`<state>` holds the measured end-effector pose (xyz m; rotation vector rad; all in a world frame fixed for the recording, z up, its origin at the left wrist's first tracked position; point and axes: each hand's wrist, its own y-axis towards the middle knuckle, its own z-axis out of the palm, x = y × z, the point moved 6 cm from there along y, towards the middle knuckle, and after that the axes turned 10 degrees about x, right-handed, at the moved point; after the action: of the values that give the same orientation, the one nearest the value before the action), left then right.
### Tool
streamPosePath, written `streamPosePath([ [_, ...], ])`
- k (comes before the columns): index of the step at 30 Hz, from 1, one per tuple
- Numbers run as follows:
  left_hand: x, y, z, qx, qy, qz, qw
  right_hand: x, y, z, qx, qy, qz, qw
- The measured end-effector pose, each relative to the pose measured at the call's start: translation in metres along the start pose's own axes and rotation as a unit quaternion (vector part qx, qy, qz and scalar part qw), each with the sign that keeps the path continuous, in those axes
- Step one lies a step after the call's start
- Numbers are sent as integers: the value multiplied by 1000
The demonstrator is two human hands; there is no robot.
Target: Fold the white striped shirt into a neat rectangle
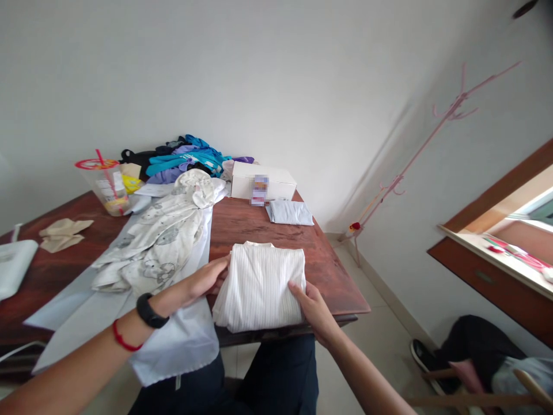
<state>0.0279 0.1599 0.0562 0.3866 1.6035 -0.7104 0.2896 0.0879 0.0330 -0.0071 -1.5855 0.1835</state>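
A folded white striped garment (259,285) lies at the near edge of the dark wooden table (328,259). My left hand (209,278) rests against its left side, fingers together and partly under the cloth. My right hand (313,308) holds its lower right corner, thumb on top. A black band and a red string circle my left wrist.
A printed cream garment (164,236) lies on a pale blue cloth (78,311) to the left. At the back are a white box (263,180), a small folded grey cloth (289,212), a pile of blue and purple clothes (190,157) and a plastic cup (108,184). Another person's legs (475,351) are at lower right.
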Motion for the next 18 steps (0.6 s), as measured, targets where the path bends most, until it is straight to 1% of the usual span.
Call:
streamPosePath([
  [1, 4, -5, 4, 18, -41, -18, 999, 1, 2, 1, -3, -16, -5, 1000],
  [2, 8, -10, 8, 21, -71, -26, 997, 2, 4, 1, -7, -34, -12, 999],
  [3, 11, -14, 11, 8, -86, -23, 996, 2, 6, 2, -10, -53, -22, 998],
  [4, 15, -17, 14, -19, -88, -14, 996, 3, 9, 3, -15, -72, -32, 997],
  [6, 22, -19, 19, -91, -32, 16, 995, 2, 14, 4, -29, -109, -51, 992],
  [8, 26, -18, 24, -157, 69, 63, 983, 0, 20, 3, -49, -150, -60, 986],
  [9, 26, -17, 27, -186, 121, 94, 970, -1, 22, 2, -60, -172, -60, 982],
  [11, 24, -17, 34, -233, 217, 159, 934, -2, 25, 1, -76, -208, -56, 974],
  [12, 23, -17, 37, -246, 257, 179, 917, -2, 26, 0, -82, -220, -56, 971],
  [13, 22, -17, 40, -252, 292, 183, 904, -2, 26, 0, -86, -229, -57, 968],
  [14, 22, -16, 43, -253, 324, 172, 895, -1, 25, 0, -89, -237, -58, 966],
  [16, 21, -17, 47, -263, 394, 120, 872, 2, 21, 2, -92, -257, -58, 960],
  [17, 18, -18, 47, -277, 435, 92, 852, 4, 18, 4, -94, -272, -58, 956],
  [18, 14, -19, 48, -295, 479, 70, 824, 6, 15, 5, -96, -294, -60, 949],
])
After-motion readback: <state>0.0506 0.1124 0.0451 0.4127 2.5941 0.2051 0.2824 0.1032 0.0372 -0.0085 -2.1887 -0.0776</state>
